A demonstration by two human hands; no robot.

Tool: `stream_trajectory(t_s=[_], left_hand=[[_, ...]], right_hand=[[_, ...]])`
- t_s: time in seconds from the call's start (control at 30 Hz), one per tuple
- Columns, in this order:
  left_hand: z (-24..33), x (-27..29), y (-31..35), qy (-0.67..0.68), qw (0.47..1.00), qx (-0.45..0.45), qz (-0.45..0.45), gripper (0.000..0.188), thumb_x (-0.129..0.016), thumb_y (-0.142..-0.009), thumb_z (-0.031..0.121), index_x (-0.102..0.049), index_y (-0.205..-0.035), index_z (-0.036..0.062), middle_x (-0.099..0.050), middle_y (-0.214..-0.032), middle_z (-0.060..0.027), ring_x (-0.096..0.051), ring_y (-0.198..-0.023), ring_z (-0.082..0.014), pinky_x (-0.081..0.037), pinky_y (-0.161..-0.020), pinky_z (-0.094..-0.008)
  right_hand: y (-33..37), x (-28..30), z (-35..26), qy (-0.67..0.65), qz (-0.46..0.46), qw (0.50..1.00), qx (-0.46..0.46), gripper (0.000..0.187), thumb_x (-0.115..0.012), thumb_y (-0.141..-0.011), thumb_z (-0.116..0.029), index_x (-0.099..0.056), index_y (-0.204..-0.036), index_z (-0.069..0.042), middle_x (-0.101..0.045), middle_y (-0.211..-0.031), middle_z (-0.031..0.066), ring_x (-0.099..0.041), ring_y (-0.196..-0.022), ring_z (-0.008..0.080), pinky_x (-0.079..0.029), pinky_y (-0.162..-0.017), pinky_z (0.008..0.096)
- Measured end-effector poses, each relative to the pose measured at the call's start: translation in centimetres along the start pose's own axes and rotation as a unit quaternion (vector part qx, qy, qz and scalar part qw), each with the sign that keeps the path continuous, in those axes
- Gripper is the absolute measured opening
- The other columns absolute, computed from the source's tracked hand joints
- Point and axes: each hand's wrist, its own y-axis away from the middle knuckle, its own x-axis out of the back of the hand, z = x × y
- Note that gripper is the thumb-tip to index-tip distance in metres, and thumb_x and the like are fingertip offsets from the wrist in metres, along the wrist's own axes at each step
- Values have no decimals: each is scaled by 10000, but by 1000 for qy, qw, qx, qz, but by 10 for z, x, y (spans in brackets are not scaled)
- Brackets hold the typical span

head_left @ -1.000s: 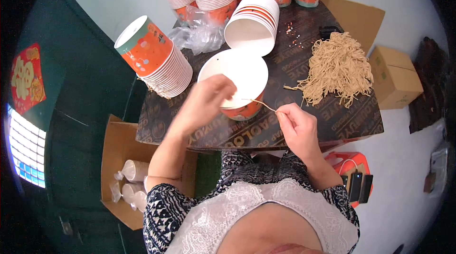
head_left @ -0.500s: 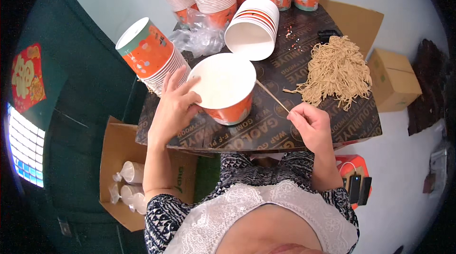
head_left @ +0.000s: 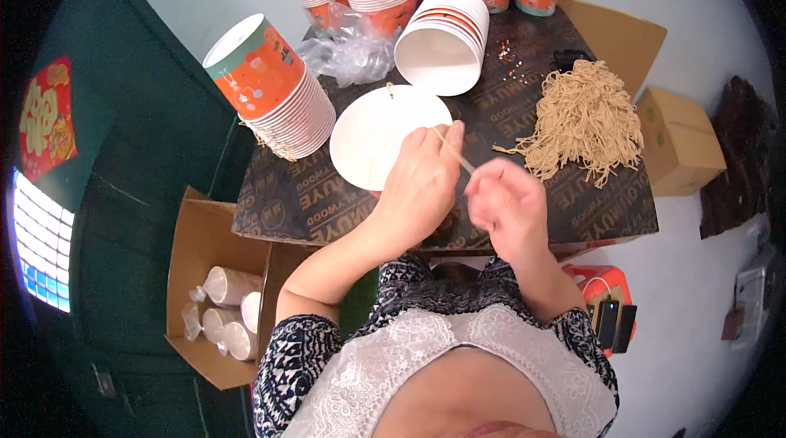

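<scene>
Dark-brown tabletop [head_left: 274, 205] below both hands [head_left: 422, 184] [head_left: 509, 202]; green wall [head_left: 123, 225] left.

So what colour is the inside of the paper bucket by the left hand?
White; the paper bucket's inside shows best in the head view.

On my monitor, the left hand [head_left: 419, 180] has left the near-left rim of the white tub [head_left: 368, 139] for its right side, mid-frame; the right hand [head_left: 509, 199] has come closer.
</scene>
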Motion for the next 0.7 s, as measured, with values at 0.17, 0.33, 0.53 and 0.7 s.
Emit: stream_trajectory(t_s=[0.17, 0.33, 0.53, 0.7], left_hand=[[6, 13, 15, 39, 995, -72, 62, 509, -620, -665, -76, -588, -1172, -64, -606, -1138, -221, -572, -1034, -371, -459, -935, -455], [24, 13, 58, 179, 983, 25, 45, 332, -715, -822, 33, -607, -1129, -38, -680, -926, -155, -617, -616, -251, -500, -563, -338], [31, -12, 81, 412, 874, 246, -76, 226, -706, -901, 121, -635, -1059, -24, -673, -742, -61, -590, -561, -80, -480, -518, -271], [32, 6, 76, 447, 814, 335, -159, 147, -614, -955, 108, -661, -945, -31, -669, -711, -80, -612, -568, -125, -489, -539, -297]], right_hand=[[-25, 11, -5, -253, 2, 967, 11, 214, -453, -1026, -184, -556, -897, -47, -326, -599, -53, -289, -496, 65, -245, -437, 239], [-32, 9, 3, -293, -13, 956, 13, 234, -402, -1042, -184, -529, -889, -61, -316, -610, -55, -283, -505, 63, -253, -429, 224], [-26, -3, 8, -291, 4, 957, -13, 233, -441, -1020, -180, -544, -847, -62, -312, -592, -48, -283, -498, 73, -246, -430, 247], [-14, 15, 28, 341, 123, 900, 241, 280, -545, -897, -22, -603, -1167, 29, -637, -1087, 140, -593, -826, 177, -480, -730, 265]])
